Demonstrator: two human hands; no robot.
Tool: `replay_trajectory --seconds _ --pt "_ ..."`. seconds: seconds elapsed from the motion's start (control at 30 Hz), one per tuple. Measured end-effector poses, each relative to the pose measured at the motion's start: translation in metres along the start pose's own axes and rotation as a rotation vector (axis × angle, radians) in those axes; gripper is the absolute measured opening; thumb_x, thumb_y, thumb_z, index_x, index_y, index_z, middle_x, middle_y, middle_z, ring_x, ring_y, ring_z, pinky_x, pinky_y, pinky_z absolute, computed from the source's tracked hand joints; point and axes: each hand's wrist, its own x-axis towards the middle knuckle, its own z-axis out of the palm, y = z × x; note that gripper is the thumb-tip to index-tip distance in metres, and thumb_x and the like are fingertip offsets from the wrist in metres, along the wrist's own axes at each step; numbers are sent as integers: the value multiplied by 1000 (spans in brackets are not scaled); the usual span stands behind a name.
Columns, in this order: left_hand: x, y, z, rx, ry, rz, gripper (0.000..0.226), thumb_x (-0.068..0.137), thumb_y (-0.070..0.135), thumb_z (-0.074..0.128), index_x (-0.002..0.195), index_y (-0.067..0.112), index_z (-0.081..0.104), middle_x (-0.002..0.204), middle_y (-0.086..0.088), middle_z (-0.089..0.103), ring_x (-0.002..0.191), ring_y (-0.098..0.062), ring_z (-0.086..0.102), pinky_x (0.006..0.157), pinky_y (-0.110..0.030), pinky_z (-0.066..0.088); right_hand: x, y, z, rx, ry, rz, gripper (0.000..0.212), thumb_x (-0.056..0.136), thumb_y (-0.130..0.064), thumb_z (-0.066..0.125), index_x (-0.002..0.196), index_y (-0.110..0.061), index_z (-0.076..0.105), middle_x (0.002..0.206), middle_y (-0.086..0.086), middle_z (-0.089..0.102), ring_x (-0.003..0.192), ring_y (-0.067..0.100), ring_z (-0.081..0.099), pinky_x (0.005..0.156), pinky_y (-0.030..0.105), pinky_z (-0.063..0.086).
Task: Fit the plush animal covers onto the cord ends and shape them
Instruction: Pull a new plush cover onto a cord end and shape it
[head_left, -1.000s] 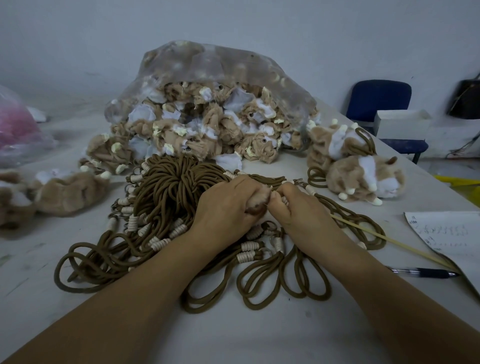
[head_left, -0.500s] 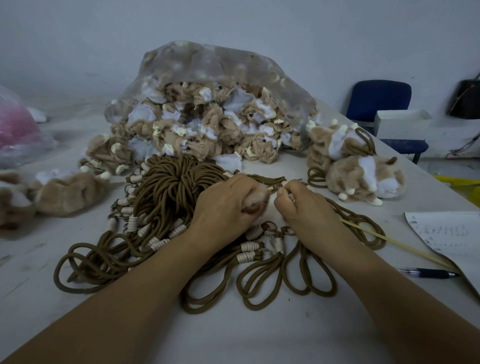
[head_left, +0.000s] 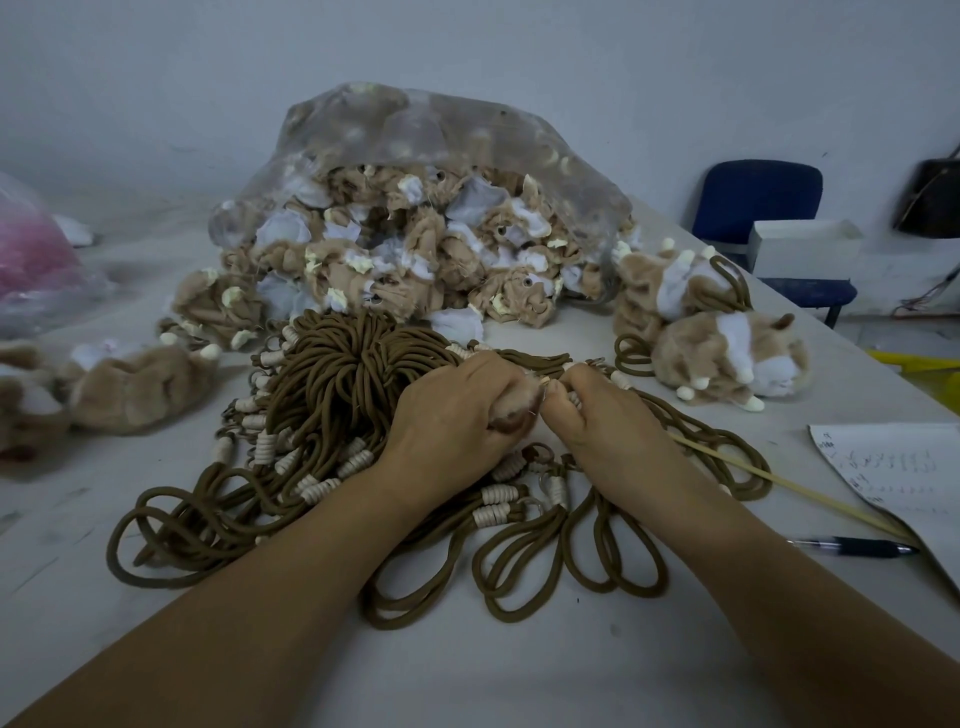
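My left hand (head_left: 449, 415) is closed around a small tan plush cover (head_left: 514, 408), of which only a fuzzy edge shows. My right hand (head_left: 608, 421) pinches a cord end with a cream winding (head_left: 571, 397) against that cover, fingertips touching the left hand. Both hands rest over a heap of brown looped cords (head_left: 343, 374) with cream bindings. A clear bag of inside-out tan and white covers (head_left: 415, 249) lies behind the heap. Two finished plush animals (head_left: 727, 358) sit at the right.
A thin wooden stick (head_left: 779, 483) runs from under my right hand toward a sheet of paper (head_left: 893, 467) and a pen (head_left: 852, 546). More plush pieces (head_left: 130, 384) lie at the left, near a pink bag (head_left: 31, 260). A blue chair (head_left: 758, 202) stands beyond the table's right edge.
My right hand drew slightly away from the left half a second ago and has now closed back against it at the cover's opening. The cords below shifted little.
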Motion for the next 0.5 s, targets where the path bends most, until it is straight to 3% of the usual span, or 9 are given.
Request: replay_trajectory --seconds 0.17,0.37,0.5 --pt "1 0 0 10 0 -34 22 79 28 72 91 10 68 82 -2 66 68 -21 62 62 -24 37 -1 -1 1 -13 11 -21 31 91 -46 33 75 -21 41 62 -5 46 61 9 44 57 31 36" --pt "1 1 -1 -7 2 -51 22 80 31 69 91 11 68 82 -2 66 68 -23 62 61 -26 41 -3 -2 -1 -19 11 -40 34 89 -47 32 79 -17 43 64 -3 47 61 9 44 56 29 34" --pt "0 1 -1 -41 -13 -109 25 80 33 65 93 12 67 86 -1 65 73 -25 62 62 -35 48 -4 -5 -2 -45 -2 -64 38 86 -50 29 84 -16 46 65 -2 47 61 8 44 53 24 29"
